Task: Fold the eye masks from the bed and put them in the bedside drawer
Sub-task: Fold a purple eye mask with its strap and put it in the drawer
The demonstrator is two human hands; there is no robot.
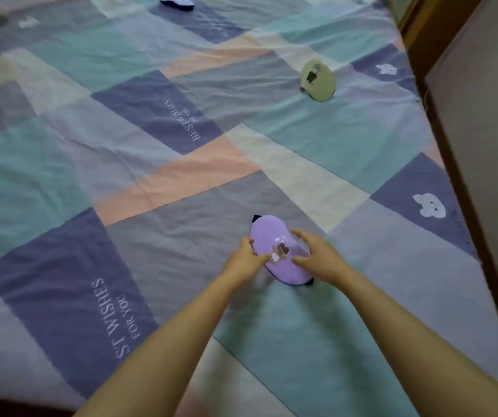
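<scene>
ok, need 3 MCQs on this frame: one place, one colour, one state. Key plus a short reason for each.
1. Where is the green eye mask?
A. In the person's hands
B. Far right of the bed, beyond the hands
C. On the floor

2. What colour is the eye mask under the hands?
A. Purple
B. Red
C. White

3. What are the hands doing?
A. Hanging idle away from the bed
B. Only one touches a mask
C. Both pinch the same mask

Key:
1 B: it lies alone on the sheet toward the right edge.
2 A: the purple eye mask has dark trim.
3 C: left hand and right hand grip its opposite sides.
</scene>
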